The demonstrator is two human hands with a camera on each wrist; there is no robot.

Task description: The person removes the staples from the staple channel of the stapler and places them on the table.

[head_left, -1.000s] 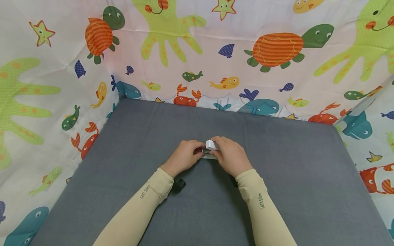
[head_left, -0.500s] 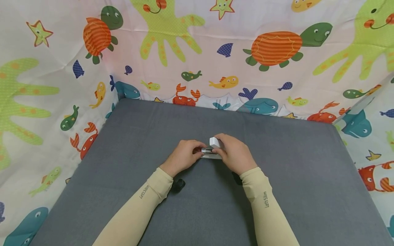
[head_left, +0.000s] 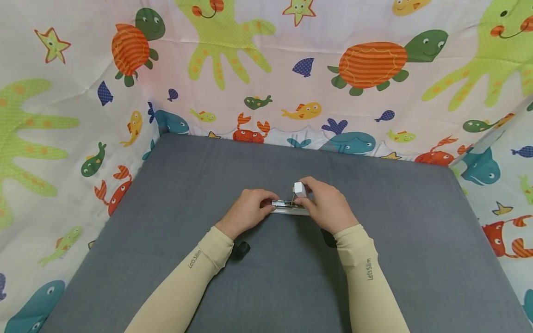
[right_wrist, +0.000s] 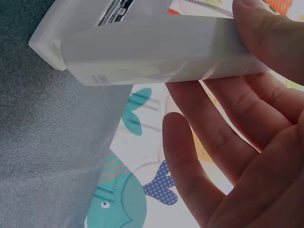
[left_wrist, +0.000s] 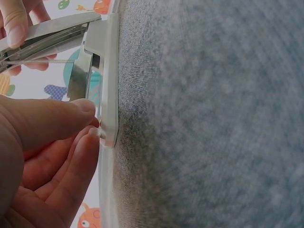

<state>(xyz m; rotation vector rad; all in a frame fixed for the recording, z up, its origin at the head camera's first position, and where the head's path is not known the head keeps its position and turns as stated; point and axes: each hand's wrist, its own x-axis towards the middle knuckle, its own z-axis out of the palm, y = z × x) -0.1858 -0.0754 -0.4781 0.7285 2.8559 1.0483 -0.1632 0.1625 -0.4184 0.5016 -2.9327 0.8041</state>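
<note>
Shifting rightward since the earlier frame, the white stapler cover [head_left: 299,189] is standing raised near mid-frame, the right hand [head_left: 331,203] clamping thumb and fingers on it. The left hand [head_left: 247,212] is pinching the left end of the stapler base [head_left: 291,212]; opening is looking done, closing is remaining.

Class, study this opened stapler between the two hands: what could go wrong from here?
If the right hand loses the raised top arm, it might swing down onto the left hand at the end of the stapler base. Opening further might overstretch the thin spring between the arm and metal magazine.
</note>
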